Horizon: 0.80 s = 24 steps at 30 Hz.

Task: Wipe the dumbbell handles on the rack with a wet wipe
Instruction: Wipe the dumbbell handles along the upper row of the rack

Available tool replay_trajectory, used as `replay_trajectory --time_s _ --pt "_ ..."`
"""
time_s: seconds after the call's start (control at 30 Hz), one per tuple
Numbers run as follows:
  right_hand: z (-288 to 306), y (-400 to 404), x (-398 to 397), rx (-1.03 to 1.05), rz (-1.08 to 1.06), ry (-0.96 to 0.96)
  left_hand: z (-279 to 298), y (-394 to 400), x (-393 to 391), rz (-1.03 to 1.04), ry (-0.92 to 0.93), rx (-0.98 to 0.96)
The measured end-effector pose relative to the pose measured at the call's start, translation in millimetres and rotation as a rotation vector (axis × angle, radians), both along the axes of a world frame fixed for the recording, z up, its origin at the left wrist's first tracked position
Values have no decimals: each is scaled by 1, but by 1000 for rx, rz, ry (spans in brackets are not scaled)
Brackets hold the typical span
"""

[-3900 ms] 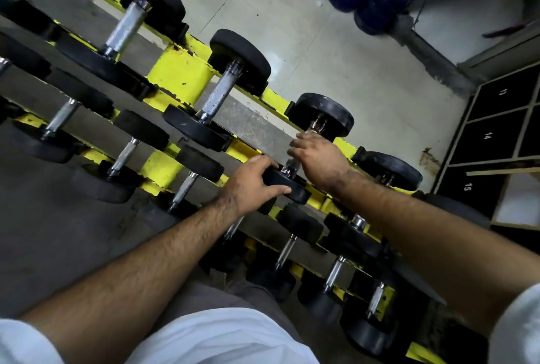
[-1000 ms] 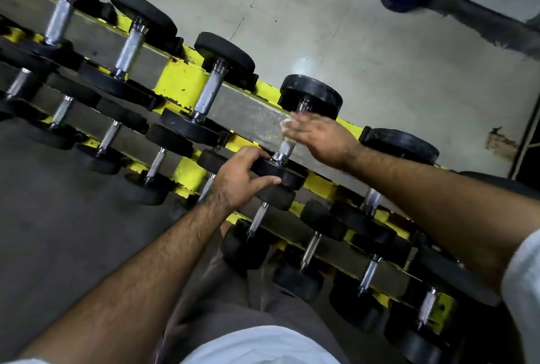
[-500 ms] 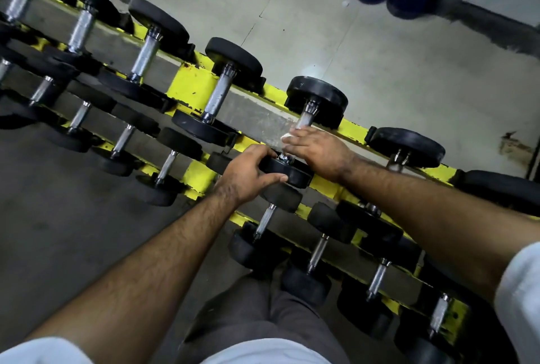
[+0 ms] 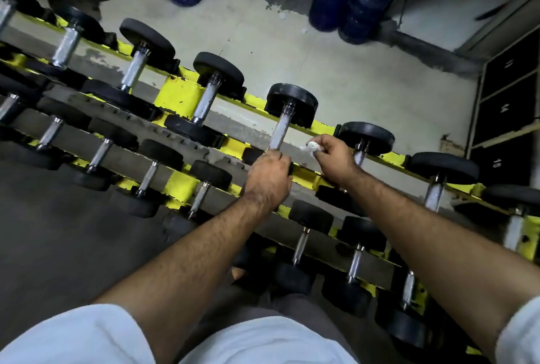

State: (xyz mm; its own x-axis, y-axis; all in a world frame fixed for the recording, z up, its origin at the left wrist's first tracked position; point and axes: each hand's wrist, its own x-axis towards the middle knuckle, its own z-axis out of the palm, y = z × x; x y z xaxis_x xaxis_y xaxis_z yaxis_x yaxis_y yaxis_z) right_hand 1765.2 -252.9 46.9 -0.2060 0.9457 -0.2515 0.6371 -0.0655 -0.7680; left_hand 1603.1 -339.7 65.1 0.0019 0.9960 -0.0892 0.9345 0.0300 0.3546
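Our left hand (image 4: pixel 270 173) grips the heavy, rigid dumbbell's (image 4: pixel 282 129) near head on the rack (image 4: pixel 178 97) while our right hand (image 4: pixel 333 159) pinches the soft, limp wet wipe (image 4: pixel 311 146).

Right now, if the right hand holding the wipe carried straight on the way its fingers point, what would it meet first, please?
Probably the dumbbell handle the left hand is steadying. The right hand pinches the wet wipe to the right of it, fingers pointing left toward it, though depth is unclear.
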Motion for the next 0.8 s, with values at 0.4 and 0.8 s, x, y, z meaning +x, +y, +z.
replay_trajectory --time_s 0.4,0.8 --pt "21 -3 107 -24 -9 -107 0 -9 109 -9 -203 -69" --pt "0 10 165 351 210 -189 -23 -20 184 160 -148 -147"
